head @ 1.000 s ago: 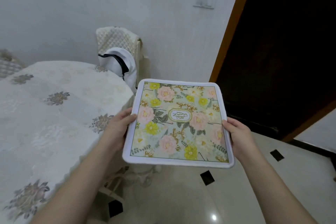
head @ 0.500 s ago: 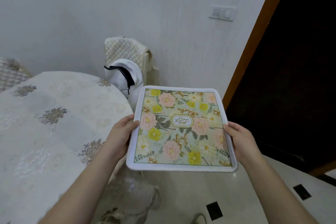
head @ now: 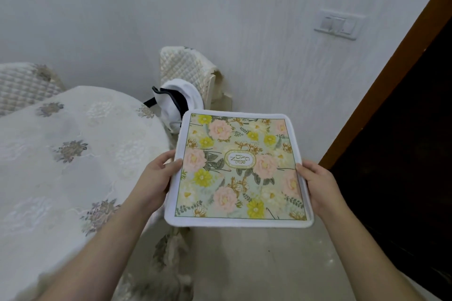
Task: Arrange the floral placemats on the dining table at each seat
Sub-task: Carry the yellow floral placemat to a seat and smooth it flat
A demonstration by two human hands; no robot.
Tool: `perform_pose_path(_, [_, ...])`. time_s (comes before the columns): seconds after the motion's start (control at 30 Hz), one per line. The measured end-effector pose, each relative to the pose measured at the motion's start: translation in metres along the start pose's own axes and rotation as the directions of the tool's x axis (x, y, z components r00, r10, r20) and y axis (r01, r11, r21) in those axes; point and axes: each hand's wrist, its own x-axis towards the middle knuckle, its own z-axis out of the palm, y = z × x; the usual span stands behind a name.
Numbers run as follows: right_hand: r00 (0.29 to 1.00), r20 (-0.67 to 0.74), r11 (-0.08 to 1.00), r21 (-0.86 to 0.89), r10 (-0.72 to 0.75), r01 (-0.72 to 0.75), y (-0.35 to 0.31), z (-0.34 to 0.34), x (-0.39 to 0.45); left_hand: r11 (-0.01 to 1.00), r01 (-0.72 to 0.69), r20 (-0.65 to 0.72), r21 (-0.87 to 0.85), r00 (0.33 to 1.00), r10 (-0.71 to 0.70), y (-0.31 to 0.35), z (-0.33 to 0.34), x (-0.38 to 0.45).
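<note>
Two hands, left (head: 156, 178) and right (head: 318, 187), each grip a side edge of the floral placemat (head: 238, 171), held flat just right of the worktop (head: 73, 154); seemingly light, fairly stiff, best edge-held.

I hold the placemat (head: 238, 171) in the air between my hands, my left hand (head: 156, 178) at its left edge, my right hand (head: 318, 186) at its right. The bench (head: 61, 154) lies to its left, a chair (head: 186, 71) behind both, against the wall (head: 244, 19).
</note>
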Motion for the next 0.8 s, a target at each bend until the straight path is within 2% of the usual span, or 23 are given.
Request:
perform_pose_path(0.23, [0.992, 0.123, 0.993, -0.115, 0.032, -0.018, -0.014, 0.056, 0.074, 0.997, 0.025, -0.124, -0.078, 0.992, -0.035, 0.003, -0.022, 0.046])
perform_pose_path(0.47, [0.976, 0.216, 0.963, -0.265, 0.008, 0.051, -0.038, 0.123, 0.141, 0.998, 0.003, -0.218, -0.058, 0.976, -0.015, 0.007, -0.054, 0.103])
perform_pose_path(0.67, [0.963, 0.267, 0.944, -0.324, 0.028, 0.063, -0.045, 0.174, 0.194, 0.995, 0.012, -0.3, -0.099, 0.953, -0.042, 0.014, -0.069, 0.133])
perform_pose_path(0.8, [0.932, 0.36, 0.939, -0.333, 0.05, 0.079, -0.044, 0.215, 0.219, 0.991, 0.014, -0.383, -0.13, 0.922, -0.063, 0.018, -0.085, 0.147])
